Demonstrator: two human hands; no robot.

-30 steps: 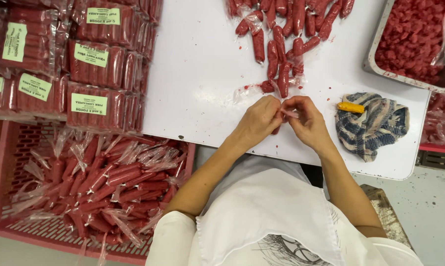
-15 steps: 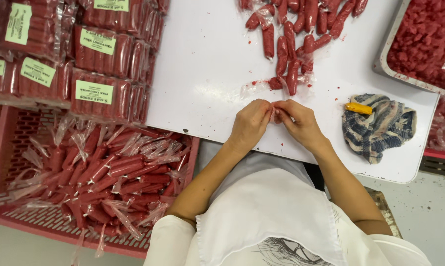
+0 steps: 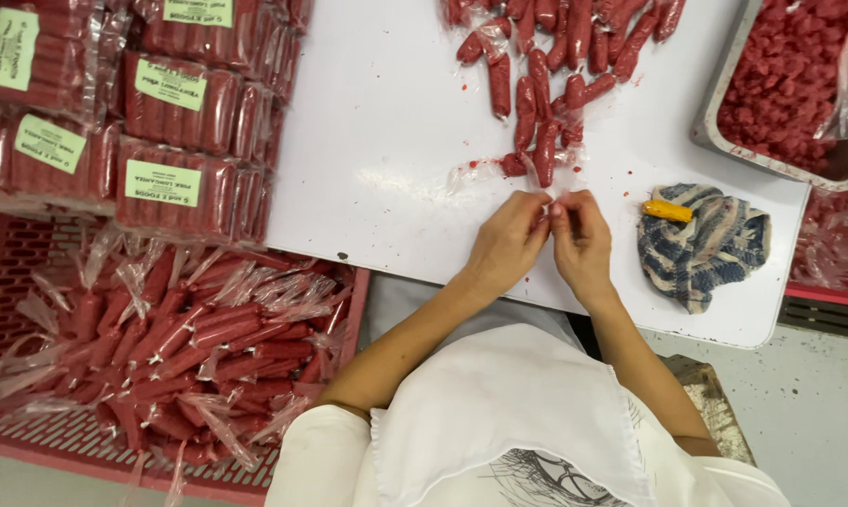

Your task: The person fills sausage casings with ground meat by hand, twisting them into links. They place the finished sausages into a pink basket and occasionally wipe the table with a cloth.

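My left hand (image 3: 510, 239) and my right hand (image 3: 579, 237) meet fingertip to fingertip over the white table (image 3: 386, 150). Together they pinch a thin piece of clear plastic wrap (image 3: 546, 202); whether a sausage is inside it is hidden by my fingers. Just beyond my fingers lies a loose pile of short red sausages (image 3: 546, 75) with scraps of clear film around them. A small yellow-handled tool (image 3: 666, 210) rests on a striped blue cloth (image 3: 710, 239) right of my right hand.
A red crate (image 3: 86, 441) at lower left holds several plastic-wrapped sausages. Labelled packs of red sausages (image 3: 161, 113) are stacked at upper left. A metal tray (image 3: 715, 141) of red meat pieces sits at upper right. A red crate edge (image 3: 832, 291) shows at far right.
My hands stay together at the table edge, fingers still working the wrap. The camera view has shifted slightly, so the pile and cloth sit a little differently in frame.
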